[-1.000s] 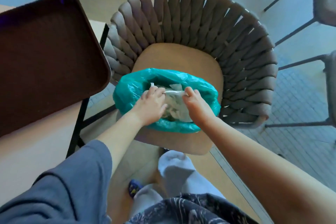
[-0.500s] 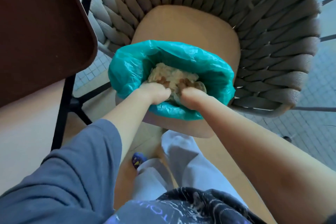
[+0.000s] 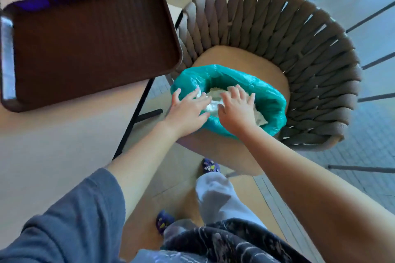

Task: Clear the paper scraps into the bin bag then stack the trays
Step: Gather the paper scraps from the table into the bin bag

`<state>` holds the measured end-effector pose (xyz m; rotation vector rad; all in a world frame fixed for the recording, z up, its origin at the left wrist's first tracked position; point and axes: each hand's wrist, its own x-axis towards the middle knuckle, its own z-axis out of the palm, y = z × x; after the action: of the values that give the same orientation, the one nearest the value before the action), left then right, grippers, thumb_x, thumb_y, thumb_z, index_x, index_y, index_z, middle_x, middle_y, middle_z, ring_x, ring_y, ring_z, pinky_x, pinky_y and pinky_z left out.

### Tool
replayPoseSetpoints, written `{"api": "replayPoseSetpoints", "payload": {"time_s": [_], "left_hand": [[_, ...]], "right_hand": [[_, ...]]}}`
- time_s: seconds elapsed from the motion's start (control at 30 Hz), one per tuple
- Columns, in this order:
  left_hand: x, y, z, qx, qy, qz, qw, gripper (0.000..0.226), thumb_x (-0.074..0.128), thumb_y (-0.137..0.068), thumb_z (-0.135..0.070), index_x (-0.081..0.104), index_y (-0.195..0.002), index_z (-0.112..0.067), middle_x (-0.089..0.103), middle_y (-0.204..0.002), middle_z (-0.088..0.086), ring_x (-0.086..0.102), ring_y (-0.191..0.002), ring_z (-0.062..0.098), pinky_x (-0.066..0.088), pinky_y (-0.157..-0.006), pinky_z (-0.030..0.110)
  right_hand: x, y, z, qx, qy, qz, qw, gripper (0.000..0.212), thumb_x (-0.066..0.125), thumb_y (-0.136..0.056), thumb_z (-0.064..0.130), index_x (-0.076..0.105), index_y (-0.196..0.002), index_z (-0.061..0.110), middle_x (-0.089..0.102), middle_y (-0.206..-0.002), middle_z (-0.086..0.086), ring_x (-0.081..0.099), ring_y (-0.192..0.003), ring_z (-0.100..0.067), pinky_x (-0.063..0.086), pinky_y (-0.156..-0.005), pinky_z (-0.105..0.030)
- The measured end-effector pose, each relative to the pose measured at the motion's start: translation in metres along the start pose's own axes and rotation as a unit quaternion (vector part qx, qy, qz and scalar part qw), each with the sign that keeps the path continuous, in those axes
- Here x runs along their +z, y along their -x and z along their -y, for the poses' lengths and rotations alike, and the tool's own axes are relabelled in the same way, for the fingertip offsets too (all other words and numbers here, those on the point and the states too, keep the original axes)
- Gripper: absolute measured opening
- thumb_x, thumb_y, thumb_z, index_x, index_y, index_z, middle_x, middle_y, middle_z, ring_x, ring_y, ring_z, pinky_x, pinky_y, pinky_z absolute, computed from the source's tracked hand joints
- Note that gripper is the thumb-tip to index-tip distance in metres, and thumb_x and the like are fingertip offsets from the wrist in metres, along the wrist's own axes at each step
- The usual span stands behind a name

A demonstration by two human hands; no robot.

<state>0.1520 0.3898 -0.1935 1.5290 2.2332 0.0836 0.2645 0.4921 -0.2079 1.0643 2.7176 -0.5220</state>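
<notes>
A dark brown tray (image 3: 85, 36) lies on the pale table (image 3: 53, 134) at the left, one corner jutting past the table's edge toward the woven chair (image 3: 288, 53). The left hand (image 3: 188, 111) hovers with fingers spread and holding nothing over the near rim of the teal bin bag (image 3: 267, 96), which sits on the chair's seat. Beside it the right hand (image 3: 237, 109), fingers likewise splayed, lies flat over the white paper scraps (image 3: 213, 94) inside the bag.

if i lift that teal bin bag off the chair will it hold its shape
Probably not: the bin bag is thin crinkled film, so it should sag. It likely weighs little, holding only paper scraps. Its glossy surface may slip, so grip the rolled rim.
</notes>
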Motion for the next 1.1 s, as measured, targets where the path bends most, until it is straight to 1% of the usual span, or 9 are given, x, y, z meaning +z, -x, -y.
{"api": "replayPoseSetpoints", "payload": {"time_s": [0.07, 0.2, 0.4, 0.53, 0.67, 0.73, 0.87, 1.0, 1.1], "left_hand": [[-0.011, 0.028, 0.005, -0.021, 0.024, -0.043, 0.999, 0.048, 0.043, -0.094, -0.034, 0.034, -0.141, -0.029, 0.033, -0.150, -0.003, 0.018, -0.142, 0.014, 0.000, -0.112, 0.051], [-0.025, 0.099, 0.021, -0.085, 0.076, -0.121, 0.986, 0.047, 0.046, -0.094, -0.031, 0.038, -0.140, -0.026, 0.036, -0.149, -0.005, 0.020, -0.141, 0.012, 0.001, -0.112, 0.045], [-0.023, 0.220, 0.061, -0.190, 0.086, -0.194, 0.958, 0.047, 0.049, -0.092, -0.034, 0.040, -0.138, -0.028, 0.032, -0.151, -0.004, 0.018, -0.141, 0.015, 0.006, -0.114, 0.046], [-0.016, 0.296, 0.081, -0.263, 0.093, -0.230, 0.932, 0.046, 0.047, -0.093, -0.034, 0.039, -0.138, -0.027, 0.026, -0.152, -0.004, 0.014, -0.141, 0.015, 0.005, -0.115, 0.045], [-0.001, 0.371, 0.101, -0.340, 0.100, -0.262, 0.898, 0.045, 0.048, -0.093, -0.033, 0.040, -0.137, -0.027, 0.028, -0.151, -0.002, 0.016, -0.140, 0.016, 0.008, -0.114, 0.042], [0.009, 0.406, 0.107, -0.378, 0.106, -0.272, 0.878, 0.045, 0.047, -0.093, -0.033, 0.040, -0.137, -0.027, 0.028, -0.151, -0.002, 0.017, -0.140, 0.017, 0.009, -0.113, 0.042], [0.031, 0.466, 0.117, -0.460, 0.111, -0.306, 0.826, 0.043, 0.049, -0.092, -0.032, 0.044, -0.134, -0.026, 0.030, -0.150, 0.000, 0.020, -0.138, 0.019, 0.012, -0.112, 0.044], [0.059, 0.517, 0.121, -0.537, 0.115, -0.315, 0.774, 0.041, 0.052, -0.091, -0.032, 0.047, -0.131, -0.028, 0.032, -0.147, -0.002, 0.021, -0.137, 0.019, 0.017, -0.109, 0.044], [0.078, 0.550, 0.122, -0.576, 0.103, -0.337, 0.738, 0.038, 0.058, -0.087, -0.029, 0.055, -0.125, -0.024, 0.038, -0.144, 0.001, 0.031, -0.132, 0.025, 0.026, -0.104, 0.049]], "right_hand": [[-0.006, 0.012, 0.025, -0.011, -0.002, -0.029, 1.000, 0.036, 0.044, -0.092, 0.025, 0.046, -0.126, 0.012, 0.032, -0.145, -0.013, 0.018, -0.140, -0.029, 0.011, -0.110, -0.062], [-0.015, 0.040, 0.087, -0.076, 0.000, -0.071, 0.995, 0.037, 0.043, -0.093, 0.027, 0.047, -0.127, 0.013, 0.038, -0.142, -0.012, 0.028, -0.135, -0.030, 0.016, -0.111, -0.056], [-0.005, 0.095, 0.189, -0.197, -0.015, -0.063, 0.978, 0.038, 0.040, -0.095, 0.032, 0.045, -0.130, 0.017, 0.038, -0.143, -0.008, 0.028, -0.136, -0.027, 0.015, -0.113, -0.054], [0.013, 0.132, 0.246, -0.275, -0.005, -0.037, 0.961, 0.041, 0.037, -0.097, 0.035, 0.040, -0.134, 0.019, 0.034, -0.146, -0.006, 0.024, -0.137, -0.025, 0.013, -0.114, -0.052], [0.036, 0.170, 0.302, -0.354, -0.015, -0.005, 0.935, 0.042, 0.041, -0.096, 0.033, 0.041, -0.134, 0.017, 0.038, -0.143, -0.007, 0.026, -0.136, -0.026, 0.018, -0.113, -0.053], [0.049, 0.189, 0.326, -0.397, -0.010, 0.013, 0.918, 0.042, 0.041, -0.095, 0.034, 0.041, -0.134, 0.018, 0.040, -0.142, -0.006, 0.027, -0.134, -0.026, 0.020, -0.112, -0.051], [0.073, 0.225, 0.370, -0.475, -0.009, 0.058, 0.878, 0.043, 0.043, -0.095, 0.031, 0.039, -0.135, 0.016, 0.040, -0.142, -0.006, 0.029, -0.134, -0.025, 0.023, -0.109, -0.043], [0.096, 0.256, 0.410, -0.532, -0.002, 0.093, 0.842, 0.045, 0.046, -0.094, 0.028, 0.038, -0.137, 0.016, 0.037, -0.145, -0.005, 0.029, -0.135, -0.026, 0.028, -0.106, -0.043], [0.113, 0.277, 0.437, -0.574, -0.006, 0.109, 0.811, 0.043, 0.049, -0.094, 0.025, 0.042, -0.135, 0.017, 0.037, -0.146, -0.004, 0.031, -0.133, -0.026, 0.033, -0.102, -0.042]]}}
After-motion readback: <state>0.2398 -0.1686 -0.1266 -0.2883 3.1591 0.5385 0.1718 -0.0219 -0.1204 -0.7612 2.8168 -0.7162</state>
